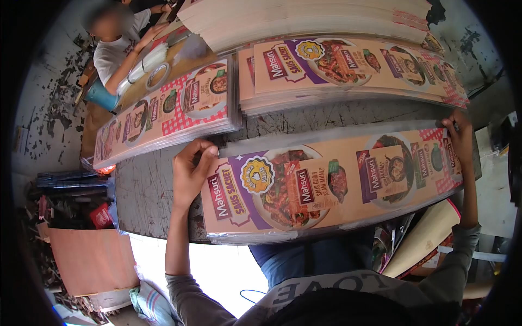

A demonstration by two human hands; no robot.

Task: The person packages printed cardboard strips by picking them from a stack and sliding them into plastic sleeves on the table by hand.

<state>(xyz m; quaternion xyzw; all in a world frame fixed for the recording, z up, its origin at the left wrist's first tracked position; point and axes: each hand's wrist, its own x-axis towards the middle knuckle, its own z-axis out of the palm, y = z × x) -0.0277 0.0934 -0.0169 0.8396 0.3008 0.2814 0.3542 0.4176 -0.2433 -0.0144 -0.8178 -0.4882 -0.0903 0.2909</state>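
A stack of long printed food-sauce banners (348, 187) in clear plastic lies across the near side of the dark table. My left hand (193, 168) is closed at the stack's upper left corner, thumb and fingers pinching the plastic edge. At the upper right corner my right hand (460, 133) is closed on the edge, its fingers partly hidden. A clear plastic strip (321, 135) shows along the top edge between my hands. How many layers I grip cannot be made out.
Behind lie another banner stack (353, 65), a left-hand banner stack (163, 108) and a tall pile of pale sheets (304, 22). A person (114, 49) sits at the far left near a tape roll (157, 76). The worn tabletop (147, 190) has a curved left edge.
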